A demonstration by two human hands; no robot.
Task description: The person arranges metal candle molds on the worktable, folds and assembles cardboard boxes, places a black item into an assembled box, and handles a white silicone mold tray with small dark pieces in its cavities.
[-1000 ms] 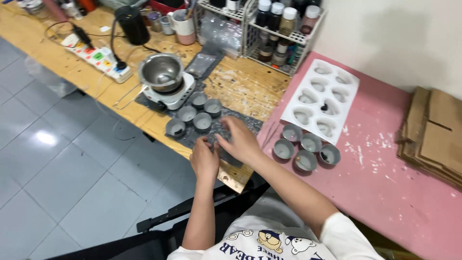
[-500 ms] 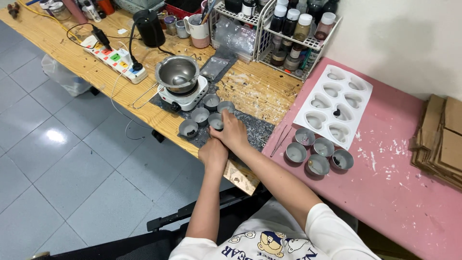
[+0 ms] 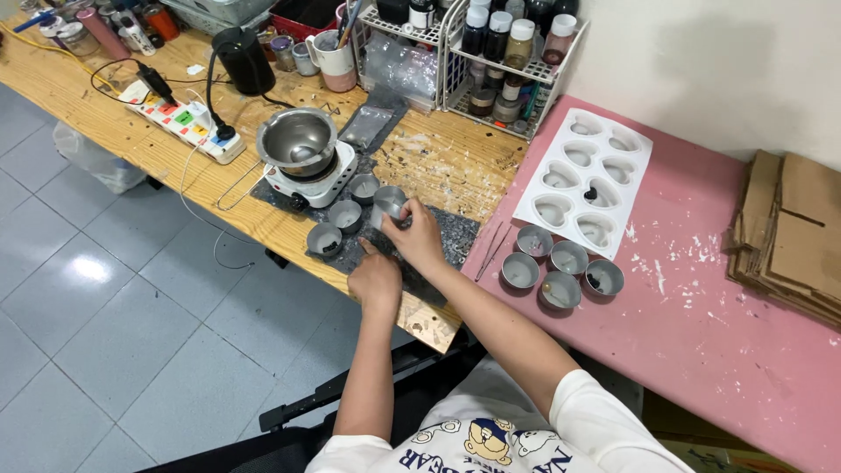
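While the right hand (image 3: 416,236) closes its fingers round a small metal cup (image 3: 388,208), lifting and tipping it, the left hand (image 3: 375,278) lies loosely curled on the dark mat (image 3: 455,238), its forefinger stretched toward the cups and nothing in its grip. The held cup sits just right of the hotplate (image 3: 317,178), above the mat; its mouth seems to face left toward the hotplate, so its short axis lies near level rather than upright, though the fingers hide part of it.

Three more cups (image 3: 347,215) stand upright on the mat close to the hotplate, their mouths up; whether anything fills them I cannot tell. Farther right of the hotplate, on the pink surface (image 3: 718,333), four cups (image 3: 561,270) are grouped below a white heart mould (image 3: 585,181); at least one holds something pale, another a dark scrap.

Judging by this, the work looks partway: one group is set apart on the pink side, while those by the hotplate are yet to be dealt with.
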